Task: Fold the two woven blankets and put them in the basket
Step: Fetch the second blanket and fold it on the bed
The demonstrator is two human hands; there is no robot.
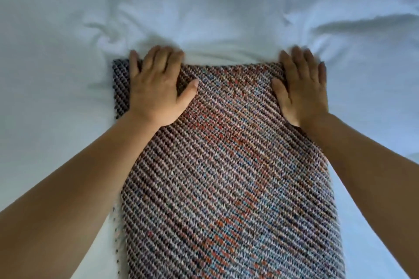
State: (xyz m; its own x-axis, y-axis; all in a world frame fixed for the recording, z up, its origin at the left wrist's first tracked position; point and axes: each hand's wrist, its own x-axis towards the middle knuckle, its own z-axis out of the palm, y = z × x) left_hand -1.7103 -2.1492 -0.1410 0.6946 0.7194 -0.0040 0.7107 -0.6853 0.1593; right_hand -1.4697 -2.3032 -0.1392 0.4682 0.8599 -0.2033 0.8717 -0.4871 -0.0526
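Observation:
A woven blanket [226, 165] with diagonal ribs in grey, blue and orange lies as a long folded strip down the middle of the white bed sheet [56, 75]. My left hand [156, 88] lies flat on the blanket's far left corner, fingers reaching over the far edge. My right hand [301, 88] lies flat on the far right corner in the same way. Both hands press the cloth with fingers straight. A second blanket and a basket are out of view.
The white sheet [226, 7] is wrinkled just beyond the blanket's far edge and stretches to both sides. My forearms come in from the lower left and lower right corners of the view.

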